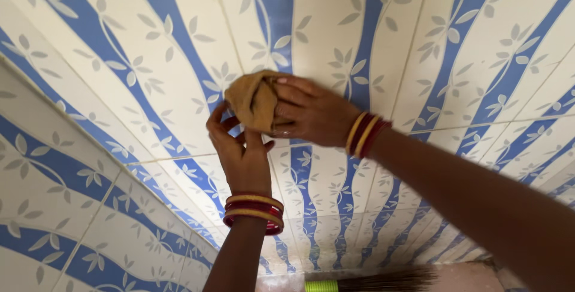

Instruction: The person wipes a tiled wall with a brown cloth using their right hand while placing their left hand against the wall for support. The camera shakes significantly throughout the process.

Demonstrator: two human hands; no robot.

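- The tiled wall (pixel 419 40) fills nearly the whole view: cream tiles with wavy blue stripes and pale grey leaf sprigs, meeting a second tiled face at a corner on the left.
- The right hand (pixel 314 112) reaches in from the lower right, its fingers (pixel 293 97) clenched over a bunched cloth and pressing it flat against the wall; red and gold bangles (pixel 365 133) sit at the wrist.
- The left hand (pixel 239 148) comes up from below, just beside the right one, its fingers curled round the lower left edge of the same cloth; a stack of red and gold bangles (pixel 254 211) circles this wrist too.
- The mustard-brown cloth (pixel 254 100) is crumpled into a wad between both hands, touching the wall on a blue stripe.
- A broom (pixel 371 281) lies at the bottom edge, with a bright green band and dark bristles, well apart from the hands.
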